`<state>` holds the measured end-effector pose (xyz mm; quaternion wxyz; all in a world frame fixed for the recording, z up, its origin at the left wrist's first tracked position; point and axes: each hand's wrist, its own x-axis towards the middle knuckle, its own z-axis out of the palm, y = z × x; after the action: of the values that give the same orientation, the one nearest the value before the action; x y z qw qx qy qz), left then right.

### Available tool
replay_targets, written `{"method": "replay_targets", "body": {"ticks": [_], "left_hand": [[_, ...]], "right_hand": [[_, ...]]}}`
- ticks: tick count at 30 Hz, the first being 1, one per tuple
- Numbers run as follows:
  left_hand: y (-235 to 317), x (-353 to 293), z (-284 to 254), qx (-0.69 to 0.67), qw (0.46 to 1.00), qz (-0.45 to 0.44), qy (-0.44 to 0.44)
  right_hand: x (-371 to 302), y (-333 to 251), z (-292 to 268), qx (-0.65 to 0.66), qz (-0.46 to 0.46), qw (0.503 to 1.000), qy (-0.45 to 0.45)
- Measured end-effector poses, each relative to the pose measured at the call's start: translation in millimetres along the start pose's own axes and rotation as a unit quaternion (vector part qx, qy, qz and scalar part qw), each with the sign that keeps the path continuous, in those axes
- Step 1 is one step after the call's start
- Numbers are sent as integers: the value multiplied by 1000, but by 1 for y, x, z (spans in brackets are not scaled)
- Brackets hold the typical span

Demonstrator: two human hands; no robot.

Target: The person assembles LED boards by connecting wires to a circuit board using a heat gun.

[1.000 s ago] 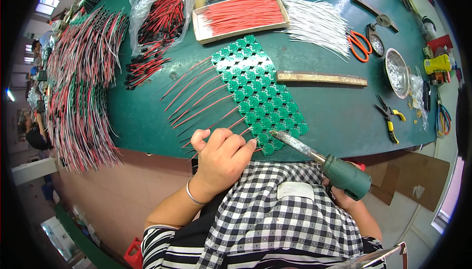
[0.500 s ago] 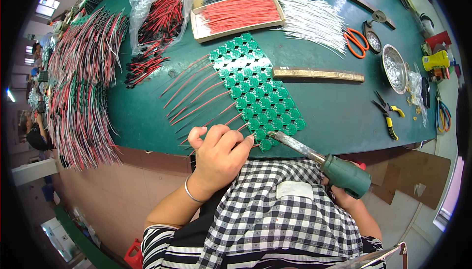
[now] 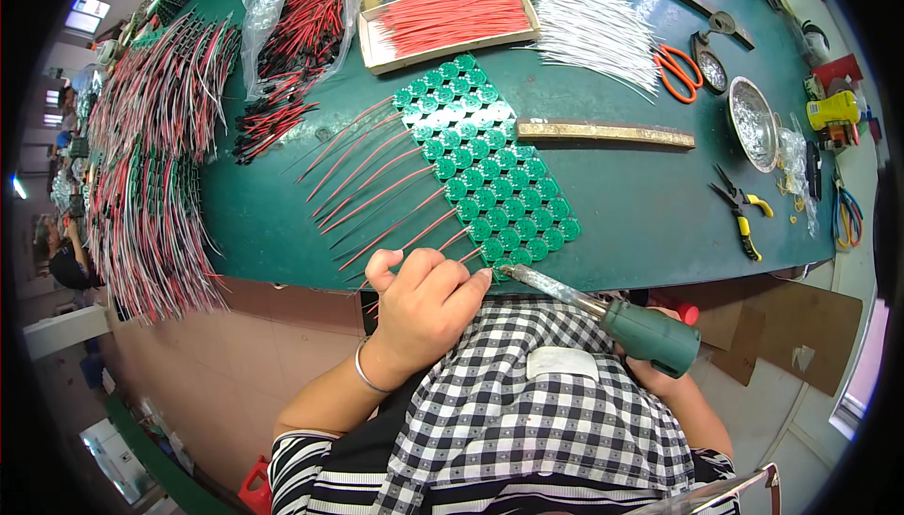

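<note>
A sheet of round green circuit boards (image 3: 490, 162) lies slanted across the table before me, with red and dark wires (image 3: 377, 181) fanning out from its left edge. My left hand (image 3: 426, 303) is closed at the sheet's near corner, its fingertips pinching a wire that the fingers mostly hide; red wire ends show beside the knuckles. My right hand (image 3: 657, 378), partly hidden behind the handle, grips a soldering iron (image 3: 650, 334) with a green handle. The iron's tip touches or nearly touches the near corner board, just right of my left fingertips.
A metal-faced bar (image 3: 607, 135) lies right of the sheet. Behind are boxed red wires (image 3: 457, 18), white wires (image 3: 593, 30) and bagged red-black wires (image 3: 306, 40). Orange scissors (image 3: 680, 74), a metal bowl (image 3: 753, 124) and yellow-handled pliers (image 3: 739, 214) are rightward; wired boards (image 3: 155, 176) pile leftward.
The iron's tip has moved left and slightly nearer to me, to my left fingertips. The board sheet appears shifted slightly left. My left hand keeps its pinch.
</note>
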<state>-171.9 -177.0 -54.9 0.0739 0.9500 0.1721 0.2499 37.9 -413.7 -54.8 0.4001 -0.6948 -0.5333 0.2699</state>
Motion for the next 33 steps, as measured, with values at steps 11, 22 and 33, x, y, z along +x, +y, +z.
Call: {"method": "replay_targets", "body": {"ticks": [11, 22, 33], "left_hand": [[1, 0, 1, -3, 1000, -2, 5], [2, 1, 3, -1, 1000, 1, 1], [3, 1, -8, 11, 1000, -12, 20]], "right_hand": [[-3, -7, -2, -23, 15, 999, -37], [-19, 8, 11, 253, 118, 954, 110], [1, -3, -4, 306, 37, 938, 160]]}}
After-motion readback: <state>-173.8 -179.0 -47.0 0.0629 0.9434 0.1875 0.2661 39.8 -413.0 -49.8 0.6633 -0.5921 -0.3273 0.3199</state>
